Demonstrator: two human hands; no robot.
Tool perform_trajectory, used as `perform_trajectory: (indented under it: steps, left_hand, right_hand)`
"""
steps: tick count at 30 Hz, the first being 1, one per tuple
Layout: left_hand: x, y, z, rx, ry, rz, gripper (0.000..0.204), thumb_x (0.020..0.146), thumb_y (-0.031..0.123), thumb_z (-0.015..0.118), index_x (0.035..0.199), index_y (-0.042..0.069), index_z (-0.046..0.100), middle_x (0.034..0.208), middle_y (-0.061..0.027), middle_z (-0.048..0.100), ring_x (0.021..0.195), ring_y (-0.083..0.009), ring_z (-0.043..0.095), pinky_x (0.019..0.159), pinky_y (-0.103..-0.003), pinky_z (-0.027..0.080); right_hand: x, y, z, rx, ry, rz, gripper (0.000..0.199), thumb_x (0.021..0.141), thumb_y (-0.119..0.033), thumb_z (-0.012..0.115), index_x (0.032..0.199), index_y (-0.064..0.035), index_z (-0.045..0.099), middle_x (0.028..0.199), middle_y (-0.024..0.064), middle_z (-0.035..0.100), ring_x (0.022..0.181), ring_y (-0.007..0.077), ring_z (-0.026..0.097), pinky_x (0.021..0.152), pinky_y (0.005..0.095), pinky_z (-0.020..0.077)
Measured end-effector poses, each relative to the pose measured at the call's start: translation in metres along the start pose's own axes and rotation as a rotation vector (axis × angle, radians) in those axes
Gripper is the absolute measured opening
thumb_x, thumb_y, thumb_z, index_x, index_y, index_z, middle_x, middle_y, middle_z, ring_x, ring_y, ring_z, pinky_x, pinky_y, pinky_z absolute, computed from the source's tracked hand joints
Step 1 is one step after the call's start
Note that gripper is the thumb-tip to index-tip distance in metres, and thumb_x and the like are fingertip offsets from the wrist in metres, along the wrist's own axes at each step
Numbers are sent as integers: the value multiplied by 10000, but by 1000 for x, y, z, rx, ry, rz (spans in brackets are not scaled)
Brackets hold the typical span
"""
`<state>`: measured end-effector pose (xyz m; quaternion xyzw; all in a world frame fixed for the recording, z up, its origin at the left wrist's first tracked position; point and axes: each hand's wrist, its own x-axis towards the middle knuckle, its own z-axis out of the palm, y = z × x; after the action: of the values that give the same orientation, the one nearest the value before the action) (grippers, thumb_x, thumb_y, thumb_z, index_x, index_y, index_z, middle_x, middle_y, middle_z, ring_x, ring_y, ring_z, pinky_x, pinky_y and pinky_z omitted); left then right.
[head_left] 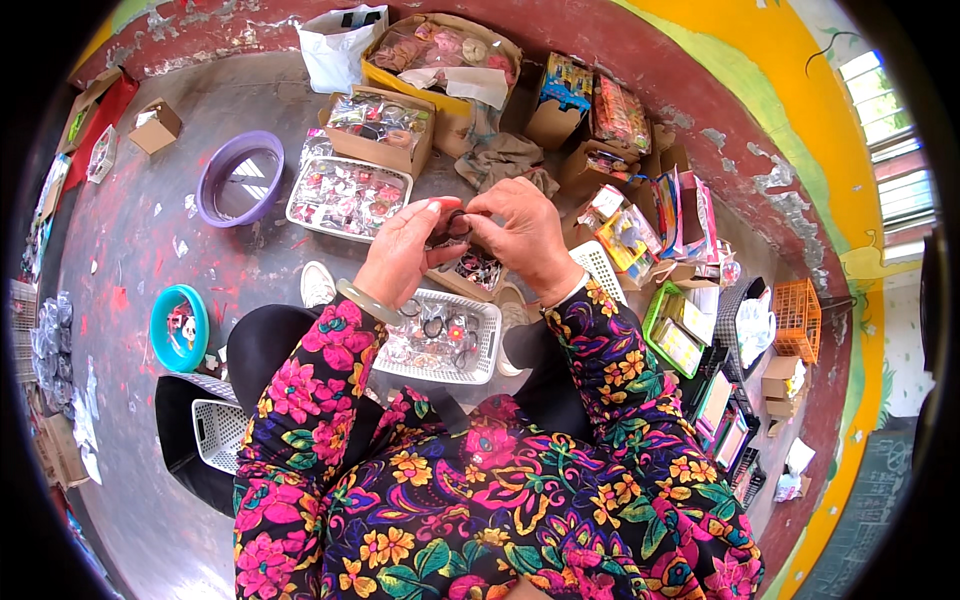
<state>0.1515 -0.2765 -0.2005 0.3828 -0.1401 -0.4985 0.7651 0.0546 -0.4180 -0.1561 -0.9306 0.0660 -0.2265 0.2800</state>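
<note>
My left hand and my right hand are raised together in front of me, with a bracelet on the left wrist. Between their fingertips is a small dark loop that looks like a hair tie; fingers partly hide it. Both hands are closed on it, the right in a pinch. Below them, between my knees, a white plastic basket holds hair ties and clear-wrapped pieces. A small cardboard box of dark hair accessories shows just past it, partly behind the hands.
Beyond the hands stand a white basket of packaged accessories and a cardboard box. A purple basin and a teal basin sit on the left. Boxes, a green basket and an orange crate line the right wall.
</note>
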Motion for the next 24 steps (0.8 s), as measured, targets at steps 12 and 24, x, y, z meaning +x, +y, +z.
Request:
perform_trajectory:
  steps: [12, 24]
  left_hand:
    - [0, -2, -3, 10, 8, -1, 285, 945, 188, 393, 1127, 4, 512, 1023, -85, 576, 939, -153, 567, 792, -311, 510]
    - [0, -1, 1, 19, -10, 19, 293, 945, 191, 392, 1130, -3, 508, 1046, -91, 560, 977, -161, 544, 805, -317, 503]
  right_hand:
    - [2, 0, 3, -76, 78, -140, 130, 664, -79, 648, 793, -89, 640, 1103, 133, 541, 1087, 325, 462, 912, 401, 371]
    - [-3, 15, 4, 71, 48, 54, 93, 668, -124, 681, 742, -79, 648, 1068, 103, 566, 1075, 285, 473, 912, 356, 374]
